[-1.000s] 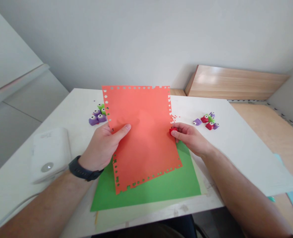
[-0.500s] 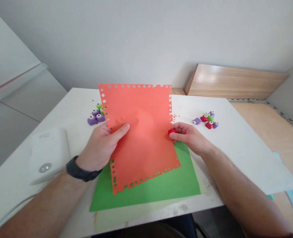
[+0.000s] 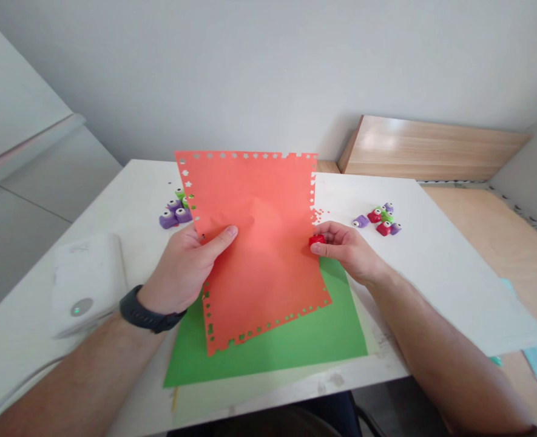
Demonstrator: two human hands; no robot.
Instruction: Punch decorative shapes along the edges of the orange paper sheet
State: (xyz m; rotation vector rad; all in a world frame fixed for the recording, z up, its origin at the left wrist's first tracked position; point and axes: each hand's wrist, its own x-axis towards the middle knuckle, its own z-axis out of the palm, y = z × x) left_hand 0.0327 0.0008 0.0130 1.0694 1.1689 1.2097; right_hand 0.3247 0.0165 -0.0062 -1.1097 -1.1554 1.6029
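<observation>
An orange sheet of paper (image 3: 263, 267) stands tilted up over the table, with small shaped holes punched along its edges. My left hand (image 3: 189, 267) grips its left side, thumb on the front and the other fingers hidden behind. At the right edge, my right hand (image 3: 341, 247) is closed on a small red craft punch (image 3: 317, 241), which sits against the paper's edge; whether its slot is around the paper I cannot tell. Under the orange sheet a green sheet (image 3: 295, 355) lies on the table.
Several purple and green craft punches (image 3: 175, 212) stand behind the paper at the left. More punches (image 3: 381, 220) are grouped at the right, with orange scraps (image 3: 319, 214) nearby. A white device (image 3: 88, 279) with a cable lies left on the white table (image 3: 432, 261).
The top of the orange sheet has tipped slightly, its upper left corner shifting a little left and up. Both hands keep their holds. A green light now shows on the white device.
</observation>
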